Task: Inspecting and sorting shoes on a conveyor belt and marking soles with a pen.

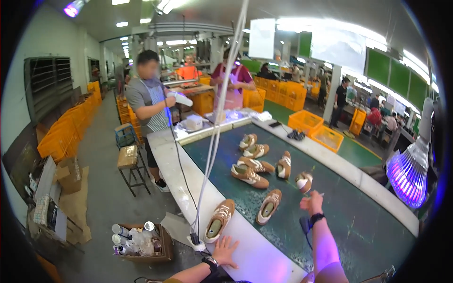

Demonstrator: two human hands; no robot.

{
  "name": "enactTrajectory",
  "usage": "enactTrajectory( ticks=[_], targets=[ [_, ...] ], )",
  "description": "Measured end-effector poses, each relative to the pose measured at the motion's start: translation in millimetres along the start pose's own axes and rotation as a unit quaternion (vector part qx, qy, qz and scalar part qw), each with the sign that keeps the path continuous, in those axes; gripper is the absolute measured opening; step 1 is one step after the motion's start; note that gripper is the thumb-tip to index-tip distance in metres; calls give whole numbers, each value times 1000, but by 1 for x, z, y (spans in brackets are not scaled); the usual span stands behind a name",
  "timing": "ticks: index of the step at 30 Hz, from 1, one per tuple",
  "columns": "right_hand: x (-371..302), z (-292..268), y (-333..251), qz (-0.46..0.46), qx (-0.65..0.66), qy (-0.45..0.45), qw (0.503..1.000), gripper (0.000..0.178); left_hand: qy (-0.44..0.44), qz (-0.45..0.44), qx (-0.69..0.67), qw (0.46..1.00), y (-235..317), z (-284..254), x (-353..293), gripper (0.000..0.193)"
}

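My left hand [225,252] lies flat with fingers spread on the pale ledge [252,250], just beside a brown sneaker [220,219] with white laces. Over the dark green conveyor belt [339,217], my right hand [312,203] has its fingers curled. A small pale tip sticks out beside them; what it belongs to I cannot make out. Just beyond that hand, a blurred brown-and-white sneaker [304,182] sits tilted, apparently apart from the fingers. Another brown sneaker [269,206] stands on the belt between my hands. Several more sneakers [250,175] are grouped farther up.
A white cable [214,146] hangs down to the left ledge. At right is a glowing purple lamp [409,174]. A carton of bottles [141,243] stands on the floor at left. Across the belt, one person [151,99] holds a white shoe. Orange crates [306,121] stand beyond.
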State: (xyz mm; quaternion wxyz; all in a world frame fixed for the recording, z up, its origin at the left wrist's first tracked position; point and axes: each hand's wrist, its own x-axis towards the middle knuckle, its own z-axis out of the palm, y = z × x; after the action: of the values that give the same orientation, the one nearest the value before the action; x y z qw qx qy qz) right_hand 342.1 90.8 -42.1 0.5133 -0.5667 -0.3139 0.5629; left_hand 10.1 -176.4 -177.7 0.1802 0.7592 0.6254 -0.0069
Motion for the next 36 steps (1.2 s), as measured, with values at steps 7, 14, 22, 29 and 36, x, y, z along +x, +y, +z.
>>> enactTrajectory(
  ticks=[7,14,22,29,36],
  targets=[
    [-110,-5,100,33,-167,-149,974,28,12,-9,15,1000,-2,-3,1,127],
    [-168,-96,121,84,-152,-125,977,20,4,-15,-4,1000,2,-7,6,127],
    [-288,-179,125,-100,-325,78,937,42,-3,-1,-15,1000,3,2,-7,125],
    [-361,-170,147,-101,-369,216,898,84,72,5,-218,973,-31,-26,35,67],
    [-376,-185,190,-70,-277,220,933,105,402,-55,-92,909,-44,-96,34,61]
  ],
)
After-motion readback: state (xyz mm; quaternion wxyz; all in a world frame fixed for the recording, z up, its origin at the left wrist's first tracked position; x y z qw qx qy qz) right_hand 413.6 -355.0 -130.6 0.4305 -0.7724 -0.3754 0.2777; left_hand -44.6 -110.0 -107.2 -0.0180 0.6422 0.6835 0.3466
